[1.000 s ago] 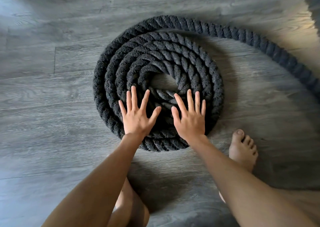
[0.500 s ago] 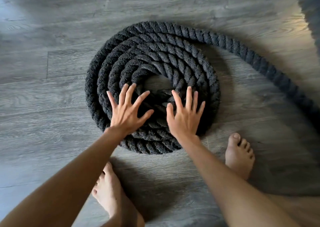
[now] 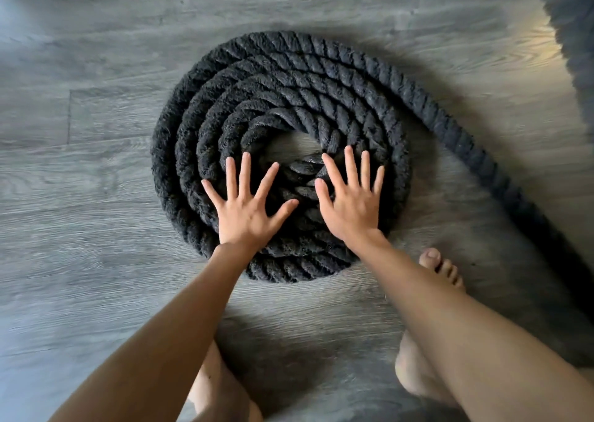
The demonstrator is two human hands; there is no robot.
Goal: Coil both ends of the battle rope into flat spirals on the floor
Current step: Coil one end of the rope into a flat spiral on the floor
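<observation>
From the head camera, looking down: a thick black battle rope (image 3: 289, 77) lies wound into a flat spiral of several turns on the grey wood-plank floor (image 3: 80, 228), with a small bare patch of floor showing at the spiral's centre. The rope's free length leaves the far side of the coil and runs away to the right, curving toward the near right edge of the view.

The left hand (image 3: 246, 211) is spread flat, fingers wide apart, palm down on the near-left turns of the coil; it grips nothing. The right hand (image 3: 352, 203) is likewise splayed flat and pressed on the near-right turns, closed around nothing. Both forearms reach in from the near edge and hide part of the coil's near rim.

A bare foot (image 3: 442, 269) rests on the floor just right of the coil, partly behind the right forearm. A dark blurred shape (image 3: 575, 36) fills the far right corner; what it is cannot be told.
</observation>
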